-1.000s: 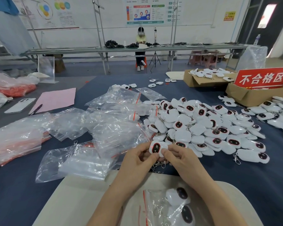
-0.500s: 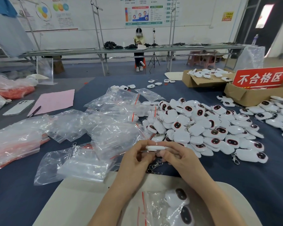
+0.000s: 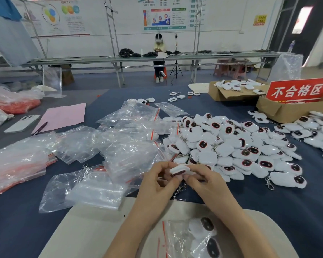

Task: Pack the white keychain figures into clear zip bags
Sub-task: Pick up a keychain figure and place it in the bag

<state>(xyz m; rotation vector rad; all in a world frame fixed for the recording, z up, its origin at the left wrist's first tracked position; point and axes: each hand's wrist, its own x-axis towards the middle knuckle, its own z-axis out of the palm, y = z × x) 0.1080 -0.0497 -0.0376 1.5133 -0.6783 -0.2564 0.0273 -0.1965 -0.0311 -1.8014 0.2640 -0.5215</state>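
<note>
Both hands' fingers (image 3: pixel 161 167) pinch one white keychain figure (image 3: pixel 179 169), tilted edge-on, above the desk (image 3: pixel 287 211).
The left hand (image 3: pixel 157 185) and right hand (image 3: pixel 207 185) grip its opposite ends; the pile of figures (image 3: pixel 231 146) lies just beyond, clear zip bags (image 3: pixel 129 146) to the left.

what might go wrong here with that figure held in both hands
Two risks, likely minor. The keychain figure is pinched only at the fingertips of the left hand and right hand, so it may slip and mix into the loose pile just behind. Its chain dangles under the hands and could snag other chains or the empty zip bags beside them.
</note>
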